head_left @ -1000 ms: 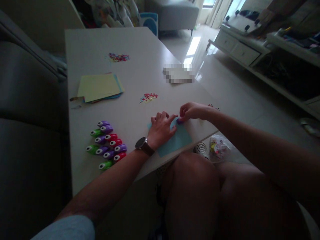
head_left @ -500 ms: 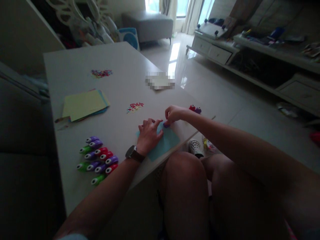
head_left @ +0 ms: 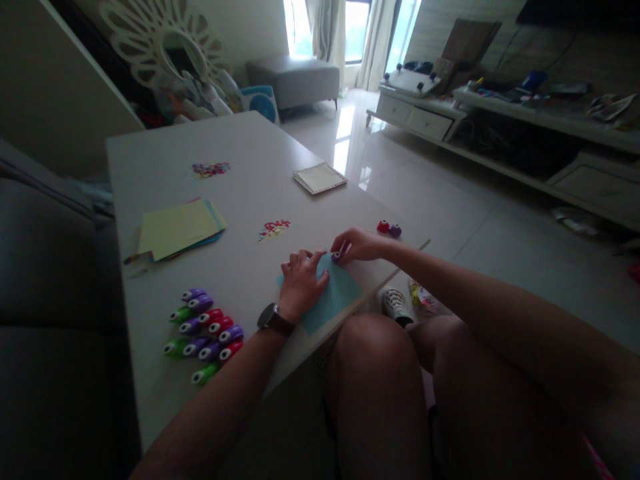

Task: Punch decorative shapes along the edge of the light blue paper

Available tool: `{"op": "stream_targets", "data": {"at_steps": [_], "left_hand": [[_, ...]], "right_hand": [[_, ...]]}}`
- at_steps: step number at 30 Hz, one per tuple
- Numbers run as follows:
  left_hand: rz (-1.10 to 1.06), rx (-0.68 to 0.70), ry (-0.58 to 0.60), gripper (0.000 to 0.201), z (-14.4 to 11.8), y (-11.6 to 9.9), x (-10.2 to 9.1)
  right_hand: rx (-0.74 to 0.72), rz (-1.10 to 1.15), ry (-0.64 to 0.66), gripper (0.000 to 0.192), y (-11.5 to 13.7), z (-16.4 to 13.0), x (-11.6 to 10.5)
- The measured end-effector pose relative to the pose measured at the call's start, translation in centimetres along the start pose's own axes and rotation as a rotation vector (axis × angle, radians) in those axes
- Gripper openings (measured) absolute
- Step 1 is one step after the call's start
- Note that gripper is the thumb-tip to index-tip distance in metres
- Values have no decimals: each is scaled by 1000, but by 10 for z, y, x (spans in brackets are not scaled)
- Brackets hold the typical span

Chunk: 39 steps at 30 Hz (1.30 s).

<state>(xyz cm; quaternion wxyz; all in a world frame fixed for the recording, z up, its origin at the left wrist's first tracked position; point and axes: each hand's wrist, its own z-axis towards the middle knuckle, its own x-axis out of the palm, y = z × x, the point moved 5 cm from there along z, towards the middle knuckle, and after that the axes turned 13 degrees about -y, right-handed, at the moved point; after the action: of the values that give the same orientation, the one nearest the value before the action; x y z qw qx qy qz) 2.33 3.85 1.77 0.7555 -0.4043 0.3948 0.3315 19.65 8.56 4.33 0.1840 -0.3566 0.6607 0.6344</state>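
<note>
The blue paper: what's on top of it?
The left hand presses flat on the blue paper; the right hand holds a small punch at its edge. Paper under the palm is hidden.

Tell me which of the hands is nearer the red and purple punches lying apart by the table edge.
Right. The right hand sits just short of the two punches, pinching a small punch at the blue paper. The left hand rests on that paper, farther away.
</note>
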Motion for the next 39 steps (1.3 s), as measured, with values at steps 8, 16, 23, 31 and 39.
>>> {"op": "stream_targets", "data": {"at_steps": [8, 16, 23, 31, 39], "left_hand": [[2, -1, -4, 43, -1, 1, 1], [34, -55, -50, 41, -1, 6, 0], [52, -151, -83, 41, 0, 9, -1], [89, -209, -92, 43, 0, 12, 0], [-9, -237, -102, 29, 4, 18, 1]], "right_hand": [[-6, -334, -268, 19, -15, -5, -38], [-153, -686, -292, 23, -26, -9, -47], [-350, -448, -164, 13, -7, -11, -21], [-375, -455, -80, 13, -1, -11, -7], [-353, -363, -136, 18, -1, -7, -9]]}}
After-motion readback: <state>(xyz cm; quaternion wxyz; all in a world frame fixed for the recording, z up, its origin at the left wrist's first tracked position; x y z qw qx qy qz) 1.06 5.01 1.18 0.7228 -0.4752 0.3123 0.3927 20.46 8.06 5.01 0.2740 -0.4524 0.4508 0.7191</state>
